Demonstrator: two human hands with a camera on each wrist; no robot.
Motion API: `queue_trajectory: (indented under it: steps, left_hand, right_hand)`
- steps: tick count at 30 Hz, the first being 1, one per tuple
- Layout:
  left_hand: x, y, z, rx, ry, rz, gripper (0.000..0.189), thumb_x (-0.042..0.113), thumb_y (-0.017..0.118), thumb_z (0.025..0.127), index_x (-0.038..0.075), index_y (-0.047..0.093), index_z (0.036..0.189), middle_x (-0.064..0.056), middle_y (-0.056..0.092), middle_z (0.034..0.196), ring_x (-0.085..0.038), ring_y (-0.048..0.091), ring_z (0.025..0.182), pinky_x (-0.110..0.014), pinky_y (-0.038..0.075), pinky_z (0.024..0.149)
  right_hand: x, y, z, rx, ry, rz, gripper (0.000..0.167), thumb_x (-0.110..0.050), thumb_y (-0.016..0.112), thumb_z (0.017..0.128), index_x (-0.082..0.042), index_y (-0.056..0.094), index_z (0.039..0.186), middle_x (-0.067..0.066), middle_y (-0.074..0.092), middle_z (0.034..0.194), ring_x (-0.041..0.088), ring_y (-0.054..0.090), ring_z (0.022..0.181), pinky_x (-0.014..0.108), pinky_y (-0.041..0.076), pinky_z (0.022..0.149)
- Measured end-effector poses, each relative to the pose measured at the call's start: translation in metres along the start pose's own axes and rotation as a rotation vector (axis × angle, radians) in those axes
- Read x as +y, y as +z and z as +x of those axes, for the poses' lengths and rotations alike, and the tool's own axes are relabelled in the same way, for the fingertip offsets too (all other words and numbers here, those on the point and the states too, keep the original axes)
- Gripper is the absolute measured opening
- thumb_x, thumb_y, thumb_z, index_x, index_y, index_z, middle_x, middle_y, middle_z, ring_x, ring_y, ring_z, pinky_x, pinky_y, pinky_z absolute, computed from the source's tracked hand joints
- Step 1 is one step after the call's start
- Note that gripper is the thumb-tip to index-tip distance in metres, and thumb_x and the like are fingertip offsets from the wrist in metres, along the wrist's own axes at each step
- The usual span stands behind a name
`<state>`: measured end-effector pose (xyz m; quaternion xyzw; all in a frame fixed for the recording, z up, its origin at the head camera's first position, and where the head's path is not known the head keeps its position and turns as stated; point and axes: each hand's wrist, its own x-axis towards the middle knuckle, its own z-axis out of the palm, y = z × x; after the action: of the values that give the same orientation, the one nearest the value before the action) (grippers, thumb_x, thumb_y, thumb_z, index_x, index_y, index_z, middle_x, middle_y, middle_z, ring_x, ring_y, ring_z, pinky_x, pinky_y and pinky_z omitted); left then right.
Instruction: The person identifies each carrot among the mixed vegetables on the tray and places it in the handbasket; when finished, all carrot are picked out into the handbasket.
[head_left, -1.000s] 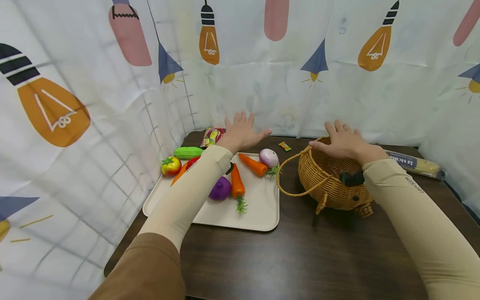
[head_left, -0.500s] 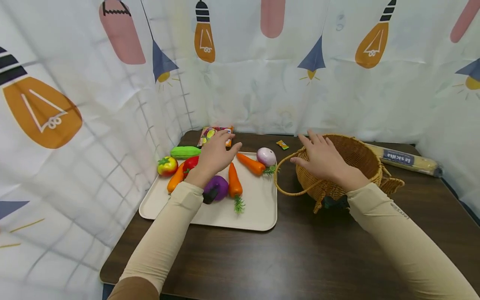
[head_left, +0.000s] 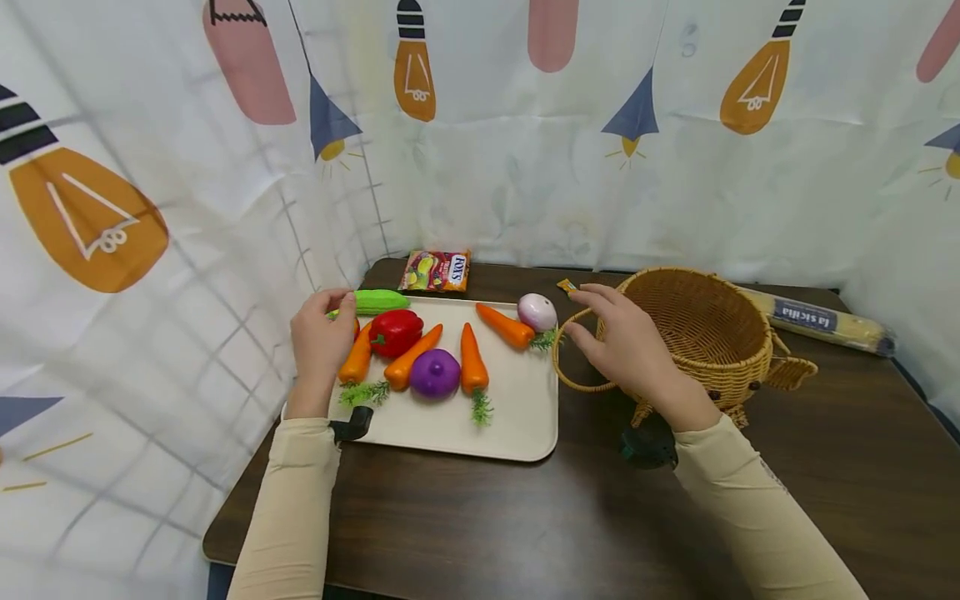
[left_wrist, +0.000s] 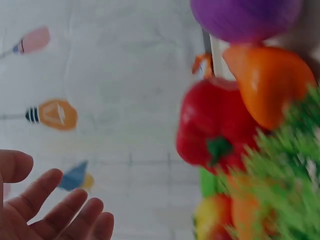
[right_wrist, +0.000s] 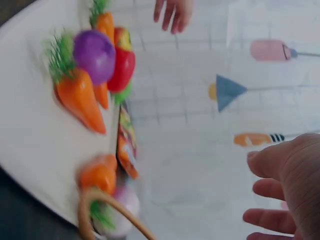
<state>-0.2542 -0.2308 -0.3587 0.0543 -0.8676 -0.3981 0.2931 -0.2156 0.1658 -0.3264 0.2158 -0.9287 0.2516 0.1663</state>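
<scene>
My left hand (head_left: 317, 346) hovers over the tray's far-left corner, fingers loosely bent, nothing in it. In the head view it mostly hides a red-and-yellow fruit (left_wrist: 214, 217). Close by lie a green ridged vegetable (head_left: 382, 301), a red bell pepper (head_left: 396, 332) and orange carrots (head_left: 414, 358). A purple round vegetable (head_left: 435, 373) sits mid-tray. My right hand (head_left: 628, 350), fingers spread and holding nothing, is above the left side of a wicker basket (head_left: 693, 312), near its looped handle (head_left: 557, 360). Whether it touches the basket, I cannot tell.
The cream tray (head_left: 517, 425) also bears more carrots (head_left: 504, 327) and a pale purple onion (head_left: 537, 312). Behind it lies a Fox's sweets packet (head_left: 435, 271). A small wrapped candy (head_left: 566, 285) and a pasta packet (head_left: 817, 321) lie along the back, before a curtain (head_left: 510, 183).
Both hands have drawn back toward me from the far edge. The left hand moved left across the tray; the right moved slightly left, off the basket's opening. The objects stay put.
</scene>
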Motion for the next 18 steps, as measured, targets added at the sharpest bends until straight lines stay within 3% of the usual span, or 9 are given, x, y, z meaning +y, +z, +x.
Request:
queue_trajectory:
  steps: [4, 7, 10, 13, 18]
  left_hand:
    - [-0.030, -0.016, 0.002, -0.057, -0.188, 0.055, 0.045, 0.038, 0.046, 0.100, 0.006, 0.065, 0.125, -0.018, 0.064, 0.123, -0.035, 0.057, 0.114, -0.049, 0.043, 0.095]
    - [-0.050, -0.029, 0.004, -0.155, -0.285, 0.123, 0.050, 0.037, 0.038, 0.102, 0.004, 0.056, 0.136, -0.020, 0.058, 0.132, -0.038, 0.053, 0.119, -0.050, 0.042, 0.098]
    - [-0.066, -0.035, 0.005, -0.283, -0.320, 0.191, 0.054, 0.030, 0.031, 0.103, -0.002, 0.044, 0.144, -0.026, 0.048, 0.141, -0.044, 0.044, 0.128, -0.055, 0.038, 0.103]
    - [-0.079, -0.033, 0.004, -0.367, -0.324, 0.240, 0.054, 0.024, 0.028, 0.103, -0.007, 0.038, 0.146, -0.029, 0.041, 0.145, -0.048, 0.035, 0.134, -0.056, 0.031, 0.108]
    - [-0.095, -0.025, 0.003, -0.467, -0.341, 0.256, 0.054, 0.019, 0.027, 0.102, -0.010, 0.033, 0.146, -0.032, 0.035, 0.147, -0.049, 0.030, 0.136, -0.055, 0.027, 0.111]
  right_hand:
    - [-0.010, 0.019, -0.005, 0.089, -0.103, 0.035, 0.039, -0.021, 0.070, 0.089, -0.006, 0.064, 0.124, 0.013, 0.058, 0.132, 0.029, 0.064, 0.103, 0.043, 0.054, 0.079]
    - [-0.020, 0.033, -0.007, 0.124, -0.173, 0.050, 0.036, -0.019, 0.071, 0.088, -0.005, 0.066, 0.121, 0.012, 0.061, 0.126, 0.026, 0.063, 0.102, 0.040, 0.054, 0.080]
    - [-0.029, 0.046, -0.010, 0.159, -0.226, 0.040, 0.033, -0.018, 0.071, 0.087, -0.005, 0.069, 0.117, 0.012, 0.063, 0.123, 0.026, 0.061, 0.107, 0.040, 0.053, 0.086]
    - [-0.038, 0.057, -0.012, 0.178, -0.243, 0.042, 0.030, -0.019, 0.072, 0.086, -0.005, 0.070, 0.113, 0.010, 0.064, 0.120, 0.025, 0.059, 0.111, 0.040, 0.052, 0.091]
    - [-0.048, 0.078, -0.009, 0.138, -0.171, 0.112, 0.029, -0.020, 0.071, 0.087, -0.009, 0.070, 0.114, 0.003, 0.065, 0.116, 0.020, 0.061, 0.107, 0.036, 0.053, 0.088]
